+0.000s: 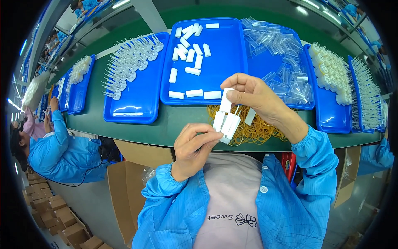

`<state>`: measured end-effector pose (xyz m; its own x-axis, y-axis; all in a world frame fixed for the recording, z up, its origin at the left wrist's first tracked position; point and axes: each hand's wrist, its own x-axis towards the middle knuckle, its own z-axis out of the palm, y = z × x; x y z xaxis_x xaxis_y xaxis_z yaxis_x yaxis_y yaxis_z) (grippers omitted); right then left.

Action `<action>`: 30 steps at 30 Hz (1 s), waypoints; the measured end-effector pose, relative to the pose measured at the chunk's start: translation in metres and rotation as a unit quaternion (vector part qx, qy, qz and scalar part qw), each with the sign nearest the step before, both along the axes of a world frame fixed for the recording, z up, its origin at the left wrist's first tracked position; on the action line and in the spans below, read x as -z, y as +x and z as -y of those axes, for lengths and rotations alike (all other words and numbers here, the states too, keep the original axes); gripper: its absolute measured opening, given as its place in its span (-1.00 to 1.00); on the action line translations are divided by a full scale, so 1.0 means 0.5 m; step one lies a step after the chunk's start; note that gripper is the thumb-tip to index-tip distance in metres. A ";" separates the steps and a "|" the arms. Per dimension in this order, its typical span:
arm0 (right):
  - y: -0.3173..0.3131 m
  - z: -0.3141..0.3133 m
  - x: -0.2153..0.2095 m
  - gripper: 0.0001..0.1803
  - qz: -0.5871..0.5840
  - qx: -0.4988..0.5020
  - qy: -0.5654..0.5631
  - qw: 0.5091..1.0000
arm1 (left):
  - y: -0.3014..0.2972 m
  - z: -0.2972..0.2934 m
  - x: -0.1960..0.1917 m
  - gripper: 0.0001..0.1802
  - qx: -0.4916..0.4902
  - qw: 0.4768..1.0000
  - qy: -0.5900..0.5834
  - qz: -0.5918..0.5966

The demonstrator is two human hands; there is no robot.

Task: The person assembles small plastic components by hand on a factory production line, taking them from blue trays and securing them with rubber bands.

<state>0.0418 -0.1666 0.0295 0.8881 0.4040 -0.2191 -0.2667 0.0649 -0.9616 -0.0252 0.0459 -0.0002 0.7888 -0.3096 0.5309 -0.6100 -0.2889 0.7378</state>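
My left hand (195, 145) pinches the lower end of a small white plastic part (229, 126) with upright blocks and thin prongs on it. In my right hand (259, 97), thumb and fingers close on a white rectangular sleeve (226, 102), held upright at the top of that part. Whether the sleeve is fitted on or only touching, I cannot tell. Both hands are over the near edge of the green table. Beneath them lies a pile of yellow rubber bands (263, 132), with a loose white piece (250, 116) on it.
Ahead is a blue tray (226, 66) with scattered white sleeves (199, 62). Right of it, another blue tray (259, 64) holds clear plastic pieces (290, 89). Trays of pronged white parts (137, 54) stand at both sides. An open cardboard box (124, 182) is below left; a co-worker (62, 145) sits further left.
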 end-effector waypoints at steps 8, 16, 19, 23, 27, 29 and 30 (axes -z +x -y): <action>-0.016 0.026 -0.015 -0.79 0.055 -0.003 -0.042 0.998 | 0.000 -0.015 -0.013 -0.68 0.036 0.997 0.008 0.066; -0.044 0.026 -0.039 -0.85 -0.014 -0.015 -0.001 1.000 | -0.029 -0.021 -0.023 -0.64 0.085 0.994 -0.008 0.072; -0.049 0.021 -0.043 -0.85 0.010 -0.007 -0.020 1.000 | -0.032 -0.025 -0.026 -0.63 0.074 0.994 -0.007 0.077; -0.062 0.020 -0.054 -0.85 -0.032 0.001 0.039 0.999 | -0.040 -0.027 -0.035 -0.64 0.070 0.992 -0.002 0.101; -0.068 0.026 -0.060 -0.85 -0.008 -0.010 0.020 1.000 | -0.047 -0.028 -0.044 -0.66 0.074 0.988 0.007 0.132; -0.069 0.026 -0.071 -0.85 -0.002 -0.014 0.010 1.000 | -0.047 -0.027 -0.046 -0.69 0.066 0.984 0.042 0.161; -0.070 0.026 -0.076 -0.86 0.006 -0.015 -0.001 1.000 | -0.048 -0.026 -0.045 -0.69 0.068 0.984 0.041 0.162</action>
<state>0.0066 -0.1797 0.0674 0.8781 0.4307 -0.2086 -0.2565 0.0555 -0.9649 -0.0490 0.0588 0.0222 0.5315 -0.4529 0.7158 -0.8459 -0.2400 0.4763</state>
